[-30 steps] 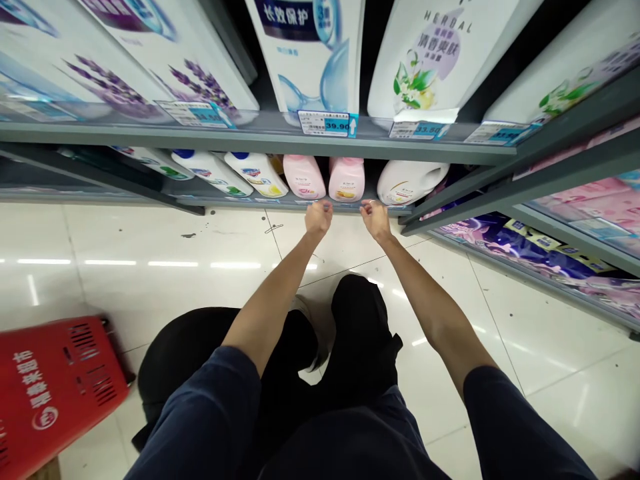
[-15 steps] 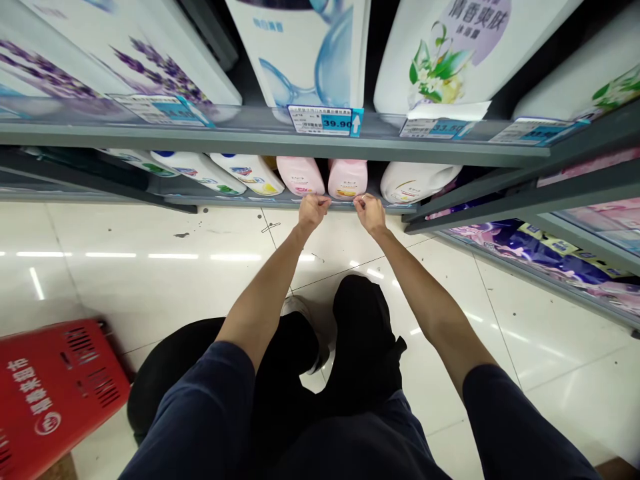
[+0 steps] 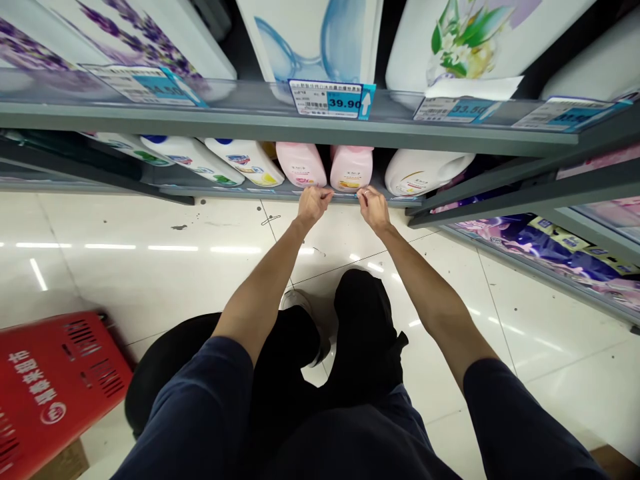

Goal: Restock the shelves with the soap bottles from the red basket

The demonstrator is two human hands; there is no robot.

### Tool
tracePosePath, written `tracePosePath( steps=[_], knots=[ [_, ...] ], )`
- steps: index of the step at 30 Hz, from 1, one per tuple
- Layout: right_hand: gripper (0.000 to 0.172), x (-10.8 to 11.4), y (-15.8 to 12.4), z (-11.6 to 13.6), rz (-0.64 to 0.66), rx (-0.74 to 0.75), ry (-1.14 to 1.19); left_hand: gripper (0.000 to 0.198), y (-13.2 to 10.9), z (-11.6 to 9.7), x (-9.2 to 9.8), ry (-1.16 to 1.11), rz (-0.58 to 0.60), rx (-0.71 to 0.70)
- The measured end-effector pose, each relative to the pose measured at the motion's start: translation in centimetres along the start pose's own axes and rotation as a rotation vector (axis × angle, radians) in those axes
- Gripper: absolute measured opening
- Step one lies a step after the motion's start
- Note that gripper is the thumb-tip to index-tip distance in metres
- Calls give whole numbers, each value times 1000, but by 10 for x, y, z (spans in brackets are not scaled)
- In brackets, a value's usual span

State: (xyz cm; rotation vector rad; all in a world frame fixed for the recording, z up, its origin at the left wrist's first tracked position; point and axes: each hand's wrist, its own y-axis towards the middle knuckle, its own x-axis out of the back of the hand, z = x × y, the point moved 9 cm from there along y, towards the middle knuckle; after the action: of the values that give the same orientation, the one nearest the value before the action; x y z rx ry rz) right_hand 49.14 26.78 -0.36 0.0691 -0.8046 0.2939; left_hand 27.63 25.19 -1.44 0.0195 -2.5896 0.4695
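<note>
Shelf edge is getting pinched by left grip and right grip, both closed on it, pink bottles sitting just behind.

Head camera looks steeply down, close before the bottom shelf.

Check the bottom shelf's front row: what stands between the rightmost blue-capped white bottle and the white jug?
In the head view, a left pink bottle and a right pink bottle, side by side.
</note>
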Motion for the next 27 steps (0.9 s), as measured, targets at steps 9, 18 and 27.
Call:
tracePosePath(
  steps=[9,18,27],
  knots=[
    [22,-2,13,-13,-21,-57,69,27,13,2,-5,103,19,-91],
    [23,-2,7,-11,-5,-5,67,26,8,-12,-1,225,20,-50],
    [25,20,6,-18,-166,-174,109,38,-11,-15,4,211,27,33]
  ],
)
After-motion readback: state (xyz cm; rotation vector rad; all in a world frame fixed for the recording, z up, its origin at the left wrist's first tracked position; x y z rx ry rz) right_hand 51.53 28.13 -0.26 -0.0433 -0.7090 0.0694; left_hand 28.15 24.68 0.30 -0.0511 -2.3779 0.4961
